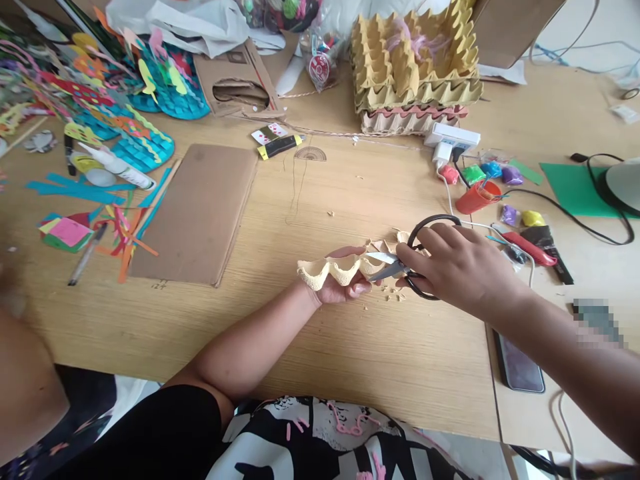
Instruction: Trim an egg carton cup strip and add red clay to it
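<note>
A pale yellow strip of egg carton (pixel 344 272) with a scalloped edge is held above the wooden table by my left hand (pixel 345 288), whose fingers wrap round it from below and behind. My right hand (pixel 453 267) grips black-handled scissors (pixel 387 267). The blades are parted and meet the strip near its right part. Small torn carton scraps (pixel 395 293) lie on the table under and behind the scissors.
Stacked egg trays (pixel 417 93) stand at the back, beside a power strip (pixel 455 135). Brown cardboard (pixel 195 213) and coloured paper strips (pixel 83 190) lie left. To the right are an orange cup (pixel 477 197), cables and a phone (pixel 520 363). Another person's arm (pixel 30 387) is at the left edge.
</note>
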Action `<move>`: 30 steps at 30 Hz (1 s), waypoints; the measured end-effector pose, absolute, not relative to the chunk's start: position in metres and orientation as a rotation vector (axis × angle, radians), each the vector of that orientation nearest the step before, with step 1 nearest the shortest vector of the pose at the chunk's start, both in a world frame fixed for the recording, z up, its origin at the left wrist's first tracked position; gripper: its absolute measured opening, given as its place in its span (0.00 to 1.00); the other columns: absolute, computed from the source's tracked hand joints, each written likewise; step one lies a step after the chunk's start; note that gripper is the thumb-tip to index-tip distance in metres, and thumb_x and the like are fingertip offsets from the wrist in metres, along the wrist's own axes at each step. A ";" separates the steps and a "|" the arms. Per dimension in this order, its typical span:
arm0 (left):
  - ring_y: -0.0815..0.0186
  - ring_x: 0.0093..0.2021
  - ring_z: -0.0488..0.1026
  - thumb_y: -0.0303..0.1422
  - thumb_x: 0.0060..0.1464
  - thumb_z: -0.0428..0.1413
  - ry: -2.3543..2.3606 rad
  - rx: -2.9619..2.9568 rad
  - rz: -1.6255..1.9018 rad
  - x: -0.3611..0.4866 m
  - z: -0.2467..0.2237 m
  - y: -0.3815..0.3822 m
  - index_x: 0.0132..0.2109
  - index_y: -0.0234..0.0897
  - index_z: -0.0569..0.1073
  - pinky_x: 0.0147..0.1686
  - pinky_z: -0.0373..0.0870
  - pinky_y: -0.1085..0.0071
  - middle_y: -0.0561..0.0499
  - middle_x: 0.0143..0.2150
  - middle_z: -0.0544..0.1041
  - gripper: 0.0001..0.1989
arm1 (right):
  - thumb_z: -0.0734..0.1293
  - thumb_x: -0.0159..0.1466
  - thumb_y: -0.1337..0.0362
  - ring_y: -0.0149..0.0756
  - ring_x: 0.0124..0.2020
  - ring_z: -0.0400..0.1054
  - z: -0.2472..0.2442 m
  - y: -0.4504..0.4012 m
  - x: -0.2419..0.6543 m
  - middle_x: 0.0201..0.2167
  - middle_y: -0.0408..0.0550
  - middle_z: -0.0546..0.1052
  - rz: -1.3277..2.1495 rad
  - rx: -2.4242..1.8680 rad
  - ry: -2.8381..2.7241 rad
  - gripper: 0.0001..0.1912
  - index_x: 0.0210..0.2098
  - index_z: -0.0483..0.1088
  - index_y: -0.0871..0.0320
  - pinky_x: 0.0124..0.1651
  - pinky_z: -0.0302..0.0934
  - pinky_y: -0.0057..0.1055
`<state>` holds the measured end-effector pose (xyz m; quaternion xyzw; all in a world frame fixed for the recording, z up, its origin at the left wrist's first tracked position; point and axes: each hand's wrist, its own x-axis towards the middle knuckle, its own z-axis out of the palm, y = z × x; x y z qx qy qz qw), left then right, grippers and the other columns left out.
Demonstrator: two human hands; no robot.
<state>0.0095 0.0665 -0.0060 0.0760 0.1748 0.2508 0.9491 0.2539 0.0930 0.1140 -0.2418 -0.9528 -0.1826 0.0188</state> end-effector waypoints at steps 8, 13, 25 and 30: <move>0.69 0.23 0.68 0.41 0.63 0.56 0.293 0.140 0.484 0.009 -0.011 0.066 0.47 0.28 0.79 0.16 0.56 0.77 0.38 0.36 0.81 0.18 | 0.68 0.71 0.63 0.44 0.37 0.64 0.123 0.097 0.250 0.36 0.50 0.77 -0.682 -0.636 -3.008 0.09 0.50 0.75 0.50 0.36 0.49 0.39; 0.69 0.23 0.67 0.41 0.62 0.56 0.239 0.144 0.486 0.008 -0.009 0.065 0.48 0.27 0.78 0.16 0.54 0.76 0.38 0.36 0.80 0.19 | 0.64 0.75 0.61 0.43 0.34 0.63 0.131 0.093 0.262 0.32 0.49 0.76 -0.699 -0.633 -2.937 0.10 0.52 0.76 0.51 0.34 0.49 0.39; 0.70 0.22 0.64 0.40 0.62 0.53 0.229 0.155 0.491 0.007 -0.004 0.063 0.53 0.29 0.76 0.15 0.51 0.77 0.40 0.35 0.78 0.20 | 0.64 0.75 0.65 0.39 0.30 0.63 0.141 0.089 0.270 0.28 0.45 0.76 -0.542 -0.691 -2.999 0.10 0.51 0.76 0.48 0.31 0.44 0.39; 0.71 0.22 0.64 0.41 0.62 0.53 0.226 0.161 0.486 0.007 -0.004 0.063 0.50 0.29 0.76 0.15 0.51 0.77 0.40 0.36 0.78 0.19 | 0.65 0.74 0.66 0.38 0.30 0.62 0.141 0.092 0.269 0.28 0.44 0.76 -0.474 -0.687 -3.016 0.09 0.49 0.76 0.48 0.31 0.45 0.39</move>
